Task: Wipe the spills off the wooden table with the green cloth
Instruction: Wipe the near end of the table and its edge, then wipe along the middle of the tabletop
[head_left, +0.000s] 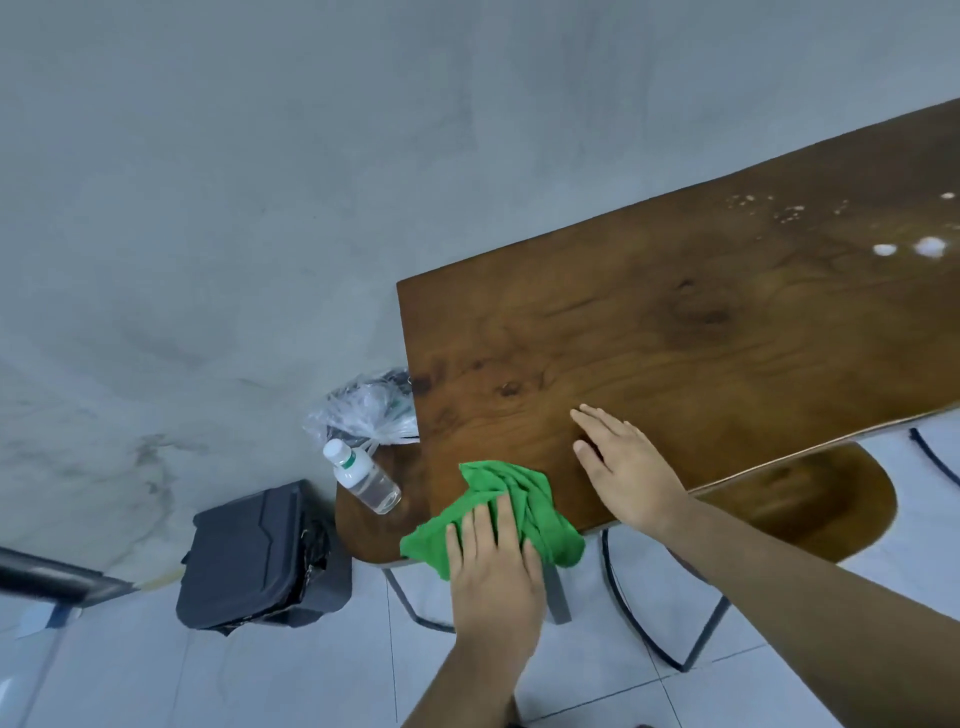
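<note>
The green cloth lies crumpled at the near left corner of the wooden table, partly hanging over the edge. My left hand lies flat on the cloth with its fingers straight, pressing it down. My right hand rests flat on the bare wood just right of the cloth, fingers spread. White spill drops and smaller speckles sit at the table's far right end, well away from both hands.
A clear plastic bottle lies on a wooden stool left of the table, beside a crumpled plastic bag. A dark bin stands on the tiled floor against the grey wall. Another wooden seat sits under the table.
</note>
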